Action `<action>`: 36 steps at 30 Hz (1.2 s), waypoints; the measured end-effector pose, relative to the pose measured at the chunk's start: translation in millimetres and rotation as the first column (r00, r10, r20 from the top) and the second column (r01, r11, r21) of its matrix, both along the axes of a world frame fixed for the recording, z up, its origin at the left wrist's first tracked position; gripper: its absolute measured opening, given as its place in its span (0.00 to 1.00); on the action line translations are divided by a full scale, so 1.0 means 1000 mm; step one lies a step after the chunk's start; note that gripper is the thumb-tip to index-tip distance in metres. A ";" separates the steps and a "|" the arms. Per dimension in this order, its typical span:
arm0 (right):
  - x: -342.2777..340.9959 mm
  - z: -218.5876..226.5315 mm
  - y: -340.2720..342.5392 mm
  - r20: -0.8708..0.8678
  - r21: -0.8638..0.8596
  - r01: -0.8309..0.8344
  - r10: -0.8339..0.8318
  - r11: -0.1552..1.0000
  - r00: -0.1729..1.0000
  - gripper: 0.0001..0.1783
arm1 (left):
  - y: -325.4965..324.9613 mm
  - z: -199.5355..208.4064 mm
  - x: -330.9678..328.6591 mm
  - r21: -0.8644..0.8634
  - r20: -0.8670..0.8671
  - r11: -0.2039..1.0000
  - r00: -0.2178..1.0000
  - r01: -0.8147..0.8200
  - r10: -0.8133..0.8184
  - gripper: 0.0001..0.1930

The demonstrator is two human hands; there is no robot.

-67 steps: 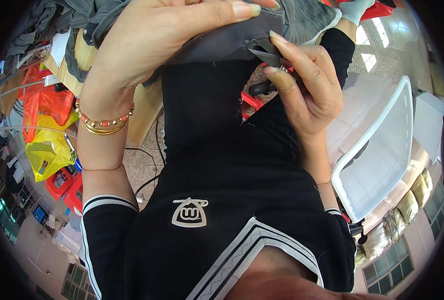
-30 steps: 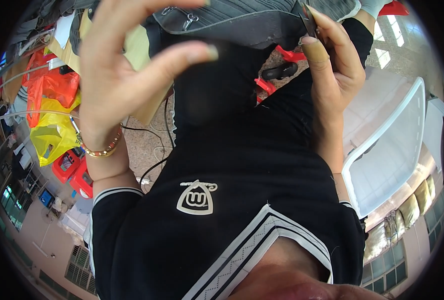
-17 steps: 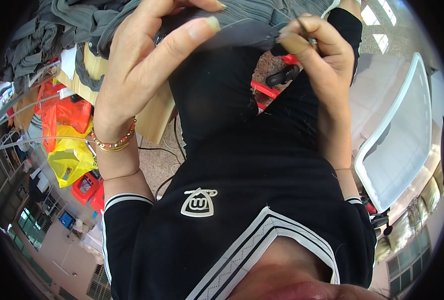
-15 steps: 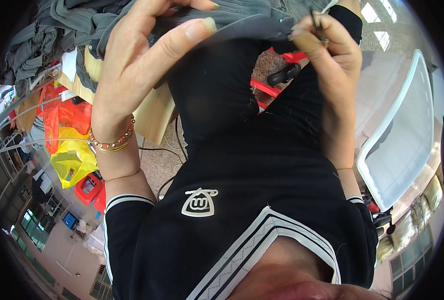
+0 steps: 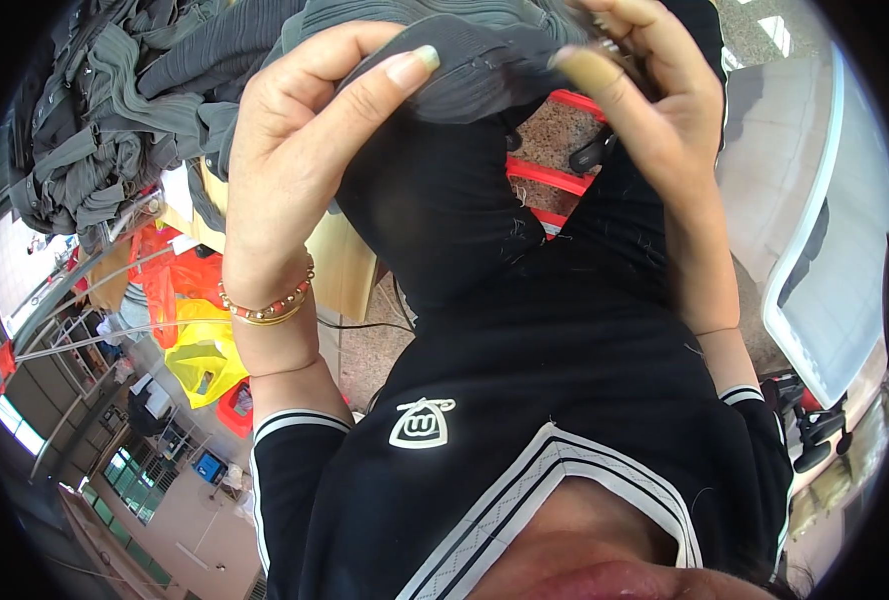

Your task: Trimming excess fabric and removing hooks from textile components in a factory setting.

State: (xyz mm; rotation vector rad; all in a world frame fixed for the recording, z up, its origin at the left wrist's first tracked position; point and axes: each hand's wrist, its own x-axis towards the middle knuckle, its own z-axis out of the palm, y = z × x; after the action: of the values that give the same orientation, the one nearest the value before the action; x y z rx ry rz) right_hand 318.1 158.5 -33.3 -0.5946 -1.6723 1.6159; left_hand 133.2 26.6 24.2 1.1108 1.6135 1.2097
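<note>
A dark grey ribbed garment (image 5: 470,75) lies over my lap at the top of the view. My left hand (image 5: 300,150) pinches its flat, smooth edge between thumb and fingers. At the other end of that edge is my right hand (image 5: 665,110), its thumb pressed to the cloth and its fingers curled behind. Motion smears the right fingertips. A small dark, partly shiny thing (image 5: 610,45) shows among them, too blurred to name.
More grey ribbed garments (image 5: 155,100) are heaped at the upper left, over a wooden table (image 5: 350,265). Red and yellow plastic bags (image 5: 205,345) hang below it. A pale translucent plastic bin (image 5: 815,300) stands on the right. Red bars (image 5: 550,178) show between my legs.
My left hand has shifted right, and the cloth edge has turned its flat face up between my hands. The thin dark tool that stood out in my right fingers is now mostly hidden.
</note>
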 end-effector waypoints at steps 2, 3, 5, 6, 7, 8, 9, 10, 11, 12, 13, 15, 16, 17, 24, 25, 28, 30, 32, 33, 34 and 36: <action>0.012 0.002 0.000 0.091 0.155 -0.076 0.063 0.985 0.994 0.22 | 0.000 -0.001 0.002 0.011 0.164 0.999 0.986 -0.042 0.039 0.10; 0.013 0.000 0.001 0.079 0.254 -0.118 0.101 0.960 0.992 0.24 | -0.001 -0.001 0.003 0.005 0.162 0.999 0.986 -0.043 0.041 0.10; 0.008 -0.021 0.001 0.010 0.447 -0.033 0.032 0.894 0.999 0.20 | 0.001 -0.002 0.001 0.031 0.270 0.997 0.961 -0.067 0.056 0.10; 0.010 -0.024 0.003 0.019 0.527 -0.054 0.052 0.848 0.998 0.23 | 0.001 -0.002 0.002 0.029 0.267 0.997 0.962 -0.066 0.056 0.10; 0.007 -0.024 0.000 -0.006 0.523 -0.040 0.050 0.851 0.999 0.23 | 0.001 -0.002 0.003 0.033 0.277 0.997 0.959 -0.074 0.062 0.10; 0.005 -0.024 -0.002 -0.009 0.522 -0.040 0.052 0.852 0.999 0.23 | 0.000 -0.003 0.005 0.037 0.289 0.996 0.955 -0.082 0.068 0.10; 0.004 -0.024 -0.004 -0.008 0.512 -0.045 0.057 0.858 0.998 0.24 | 0.000 -0.004 0.005 0.037 0.238 0.994 0.967 -0.100 0.089 0.09; 0.003 -0.024 -0.006 -0.005 0.503 -0.053 0.064 0.863 0.998 0.25 | -0.001 -0.004 0.006 0.036 0.238 0.994 0.967 -0.102 0.091 0.09; 0.003 -0.023 -0.007 -0.008 0.506 -0.034 0.044 0.862 0.999 0.26 | -0.001 -0.004 0.006 0.037 0.250 0.995 0.965 -0.093 0.081 0.10; 0.003 -0.023 -0.006 -0.007 0.505 -0.035 0.044 0.862 0.999 0.26 | -0.001 -0.004 0.006 0.039 0.263 0.996 0.962 -0.083 0.070 0.10; 0.002 -0.023 -0.004 -0.012 0.517 -0.036 0.049 0.855 0.999 0.25 | -0.001 -0.004 0.006 0.038 0.264 0.996 0.962 -0.083 0.070 0.10; 0.002 -0.023 -0.003 -0.017 0.530 -0.036 0.053 0.847 0.998 0.24 | -0.001 -0.005 0.004 0.046 0.253 0.997 0.966 -0.067 0.053 0.10; 0.002 -0.023 -0.002 -0.025 0.535 -0.041 0.065 0.844 0.998 0.24 | -0.001 -0.004 0.005 0.048 0.254 0.996 0.966 -0.069 0.055 0.10; 0.002 -0.023 -0.002 -0.034 0.540 -0.047 0.077 0.840 0.996 0.23 | -0.001 -0.003 0.006 0.036 0.207 0.997 0.976 -0.072 0.063 0.10; 0.004 -0.025 -0.001 -0.044 0.544 -0.062 0.102 0.837 0.994 0.22 | -0.012 -0.010 -0.009 -0.022 0.098 0.991 0.987 -0.129 0.130 0.12; 0.005 -0.025 -0.001 -0.031 0.547 -0.055 0.086 0.835 0.996 0.22 | -0.013 -0.009 -0.011 -0.020 0.099 0.990 0.985 -0.137 0.138 0.12; 0.004 -0.022 -0.003 -0.026 0.509 -0.046 0.069 0.860 0.997 0.23 | -0.019 0.005 -0.006 -0.014 -0.101 0.987 0.982 -0.160 0.158 0.12; 0.002 -0.014 -0.009 -0.033 0.463 -0.051 0.074 0.885 0.997 0.24 | -0.023 0.013 -0.003 0.075 -0.232 0.993 0.967 -0.091 0.106 0.10; -0.005 0.009 -0.020 0.061 0.047 -0.158 0.155 0.986 0.986 0.27 | -0.028 0.022 0.002 0.045 -0.248 0.994 0.963 -0.102 0.110 0.09; -0.007 0.020 -0.022 0.097 -0.172 -0.189 0.208 0.967 0.973 0.28 | -0.031 0.024 0.003 0.015 -0.279 0.998 0.958 -0.067 0.068 0.09; -0.006 0.031 -0.019 0.097 -0.442 -0.279 0.354 0.852 0.930 0.28 | -0.033 0.027 0.005 -0.017 -0.309 0.999 0.951 -0.033 0.026 0.09; -0.012 0.018 -0.022 0.126 -0.278 -0.282 0.326 0.918 0.937 0.27 | -0.035 0.028 0.013 -0.093 -0.341 0.980 0.930 -0.176 0.135 0.09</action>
State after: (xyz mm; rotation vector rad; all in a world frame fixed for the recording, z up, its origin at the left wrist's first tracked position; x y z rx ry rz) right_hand 305.7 136.9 -15.3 -0.6369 -1.7602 2.0814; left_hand 146.1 -8.8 52.1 1.1724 2.0394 1.0438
